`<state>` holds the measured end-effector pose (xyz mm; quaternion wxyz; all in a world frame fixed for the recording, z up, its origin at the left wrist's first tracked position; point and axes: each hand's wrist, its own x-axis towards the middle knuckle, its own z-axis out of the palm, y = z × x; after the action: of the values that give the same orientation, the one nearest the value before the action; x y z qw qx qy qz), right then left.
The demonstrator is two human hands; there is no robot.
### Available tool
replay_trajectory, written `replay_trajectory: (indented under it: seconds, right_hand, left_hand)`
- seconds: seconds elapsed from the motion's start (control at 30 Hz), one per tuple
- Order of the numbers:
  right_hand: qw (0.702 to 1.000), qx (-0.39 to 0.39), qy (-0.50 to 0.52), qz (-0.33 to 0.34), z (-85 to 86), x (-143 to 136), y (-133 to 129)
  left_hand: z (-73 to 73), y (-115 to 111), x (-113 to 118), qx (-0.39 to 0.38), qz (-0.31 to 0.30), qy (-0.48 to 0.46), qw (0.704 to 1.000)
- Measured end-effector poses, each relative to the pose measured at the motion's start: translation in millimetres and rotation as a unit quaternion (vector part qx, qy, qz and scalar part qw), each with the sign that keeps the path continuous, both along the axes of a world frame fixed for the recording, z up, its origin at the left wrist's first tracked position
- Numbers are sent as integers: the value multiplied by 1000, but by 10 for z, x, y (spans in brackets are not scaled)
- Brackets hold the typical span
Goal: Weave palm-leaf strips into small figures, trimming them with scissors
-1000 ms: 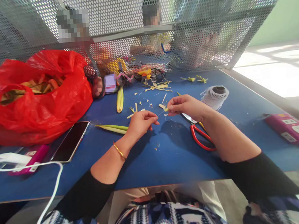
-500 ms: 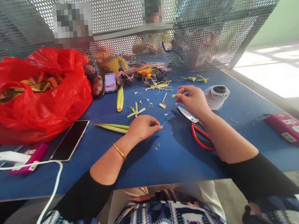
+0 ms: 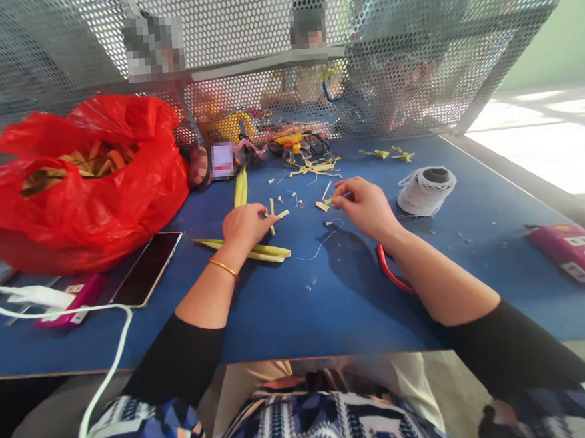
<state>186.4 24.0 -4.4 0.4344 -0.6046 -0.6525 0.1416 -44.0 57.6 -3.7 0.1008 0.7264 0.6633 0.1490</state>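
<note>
My left hand [image 3: 246, 227] has its thumb and fingers closed on a small cross-shaped piece of pale leaf strips [image 3: 283, 214]. Under and beside that wrist lies a long, split yellow-green leaf piece [image 3: 272, 252], with another leaf piece [image 3: 240, 188] behind the hand. My right hand [image 3: 364, 202] pinches a short yellow-green leaf strip [image 3: 328, 202], just above a pale leaf scrap [image 3: 322, 206]. A loose white thread [image 3: 319, 248] curls on the table between the hands. Scissors with a red handle [image 3: 390, 272] lie under my right forearm, their blades hidden.
A spool of white thread [image 3: 423, 193] stands right of my right hand. On the left are a red plastic bag [image 3: 146, 202], a phone [image 3: 148, 269] and a white cable [image 3: 110, 365]. A perforated metal screen [image 3: 240, 42] borders the blue table [image 3: 290, 326]; people sit behind it.
My left hand has moved up and left from the thread to the cross-shaped strips, leaving the thread on the table. My right hand has come slightly left and down with its short strip.
</note>
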Motion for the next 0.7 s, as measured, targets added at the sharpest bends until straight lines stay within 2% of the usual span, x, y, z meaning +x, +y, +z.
replay_trajectory:
  seconds: [0.13, 0.17, 0.23, 0.27, 0.33, 0.4, 0.47, 0.53, 0.7]
  right_hand:
    - [1000, -9, -7, 22, -35, -32, 3]
    - [999, -16, 9, 29, -32, -40, 2]
    - [994, -48, 79, 55, -5, -55, -10]
    - [986, -77, 131, 73, 20, -62, -24]
    - [953, -146, 239, 119, 81, -82, -68]
    - [910, -209, 316, 169, 141, -111, -130]
    - [876, -252, 350, 213, 179, -152, -192]
    - [866, -274, 348, 233, 184, -199, -238]
    - [903, -247, 278, 216, 138, -290, -265]
  left_hand:
    - [-64, 33, 44, 6, -14, -19, 1000]
    - [-67, 39, 54, 9, -14, -54, 998]
    - [-53, 31, 83, 2, -16, -188, 982]
    - [-38, 13, 105, -12, -18, -277, 960]
    - [3, -55, 161, -37, -26, -437, 898]
    - [46, -152, 227, -64, -32, -523, 849]
    - [77, -252, 291, -86, -40, -561, 822]
    - [86, -323, 344, -94, -45, -569, 816]
    - [45, -344, 390, -75, -62, -553, 827]
